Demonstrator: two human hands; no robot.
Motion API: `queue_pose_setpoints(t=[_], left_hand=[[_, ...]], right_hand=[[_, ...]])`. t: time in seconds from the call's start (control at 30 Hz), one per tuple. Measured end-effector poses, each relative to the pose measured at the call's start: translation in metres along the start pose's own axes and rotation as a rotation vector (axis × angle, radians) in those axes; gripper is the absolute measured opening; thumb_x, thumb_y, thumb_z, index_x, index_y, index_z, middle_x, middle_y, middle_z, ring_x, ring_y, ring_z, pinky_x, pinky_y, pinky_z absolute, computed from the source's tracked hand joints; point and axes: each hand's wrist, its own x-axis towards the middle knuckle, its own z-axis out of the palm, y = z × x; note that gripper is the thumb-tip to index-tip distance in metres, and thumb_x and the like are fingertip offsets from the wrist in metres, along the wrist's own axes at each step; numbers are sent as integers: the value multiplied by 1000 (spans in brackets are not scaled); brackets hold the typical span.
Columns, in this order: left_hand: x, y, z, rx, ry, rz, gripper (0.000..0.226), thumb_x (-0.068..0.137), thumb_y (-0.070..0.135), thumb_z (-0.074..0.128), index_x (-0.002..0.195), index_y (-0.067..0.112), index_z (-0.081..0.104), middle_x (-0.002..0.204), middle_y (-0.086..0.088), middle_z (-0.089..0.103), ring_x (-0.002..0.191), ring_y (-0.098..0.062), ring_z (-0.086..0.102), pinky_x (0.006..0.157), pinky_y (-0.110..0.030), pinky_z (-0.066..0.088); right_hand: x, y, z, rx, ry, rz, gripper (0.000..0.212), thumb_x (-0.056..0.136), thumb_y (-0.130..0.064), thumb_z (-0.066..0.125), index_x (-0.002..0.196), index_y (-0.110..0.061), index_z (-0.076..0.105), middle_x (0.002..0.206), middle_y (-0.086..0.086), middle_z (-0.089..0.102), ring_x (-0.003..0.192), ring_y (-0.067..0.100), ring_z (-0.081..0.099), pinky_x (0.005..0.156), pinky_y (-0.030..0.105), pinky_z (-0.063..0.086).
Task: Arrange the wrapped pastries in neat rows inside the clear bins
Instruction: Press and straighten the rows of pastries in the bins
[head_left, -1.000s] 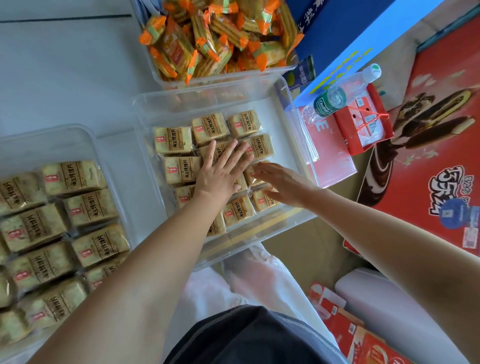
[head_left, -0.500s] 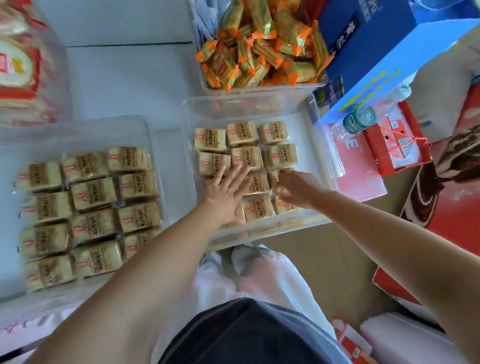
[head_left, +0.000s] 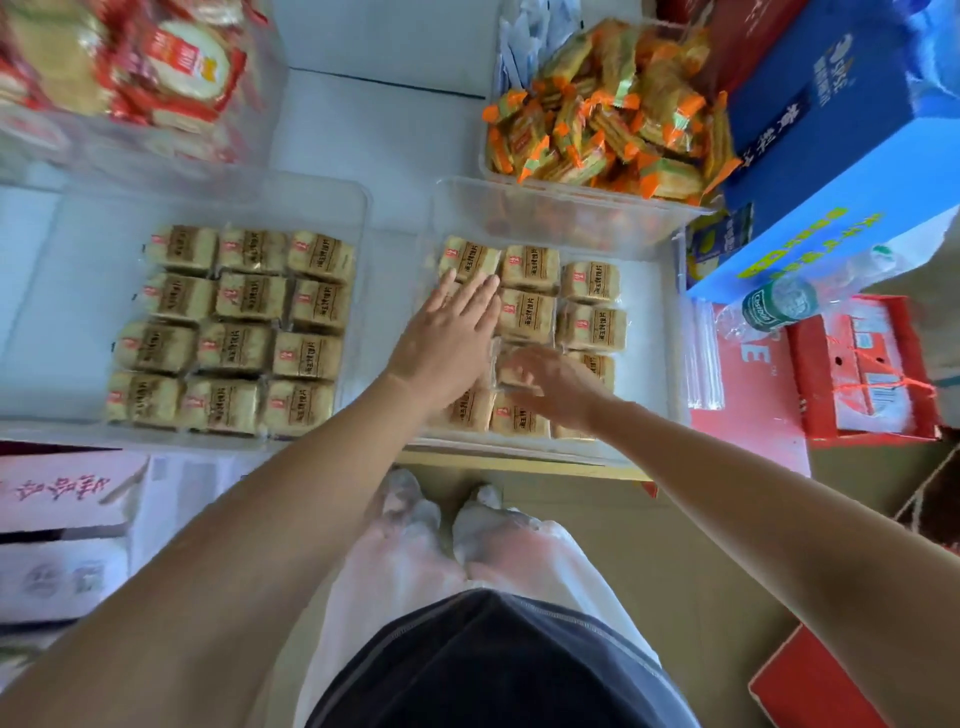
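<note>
Shoes (head_left: 410, 509), pale, stand just short of the bins' near edge.

Right clear bin (head_left: 647, 332): wrapped pastries (head_left: 592, 327), tan squares in clear film with a red mark and dark lettering, in three columns; the hands partly hide the near rows.

Left hand (head_left: 447, 343): fingers straight and close together, flat on the left column.

Right hand (head_left: 558, 387): blurred, fingertips on a middle pastry; cannot tell whether it grips.

Bare bin floor runs along the right wall.

Left clear bin (head_left: 363, 218): twelve pastries in four rows of three, with bare floor to their left.

Beyond: orange-wrapped snacks (head_left: 597, 135), heaped in a further bin.
</note>
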Motion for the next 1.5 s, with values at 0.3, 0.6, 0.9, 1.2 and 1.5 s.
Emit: queue_pose_setpoints(t=[0.3, 0.6, 0.9, 1.2, 1.5], left_hand=[[-65, -14, 20, -193, 64, -361, 60, 104, 32, 20, 152, 12, -10, 160, -5, -15, 148, -20, -14, 121, -41, -8], [-68, -11, 31, -192, 123, -378, 60, 101, 32, 14, 153, 9, -5, 162, -6, -6, 149, -18, -5, 122, -43, -3], [-69, -11, 28, -222, 115, -376, 59, 104, 31, 17, 153, 10, -9, 160, -5, -13, 148, -18, -10, 122, -43, -4], [-69, -10, 29, -190, 90, -377, 60, 103, 33, 14, 153, 8, -10, 161, -7, -15, 149, -20, -9, 121, -45, -2], [-70, -15, 26, -262, 104, -386, 56, 101, 35, 5, 149, 12, -9, 159, -5, -13, 149, -21, -9, 122, -41, -3]], right_hand=[[28, -27, 14, -209, 63, -54, 54, 87, -44, 60, 130, -15, 46, 135, 4, 38, 120, 19, 40, 77, 26, 45], [42, -28, 20, -117, 43, -85, 65, 79, -36, 71, 134, -15, 46, 139, 4, 36, 125, 21, 33, 102, 36, 40], [34, -14, 15, -481, -195, -388, 93, 79, -56, 63, 151, -30, 10, 159, 2, -1, 145, 23, -1, 116, 48, 6], [55, -25, 5, -669, -166, -506, 72, 79, -39, 69, 141, -42, 33, 152, 10, 26, 138, 32, 26, 109, 52, 30], [45, -4, 1, -545, -158, -508, 79, 88, -41, 57, 150, -32, 9, 159, 1, 3, 146, 20, 3, 114, 41, 4]])
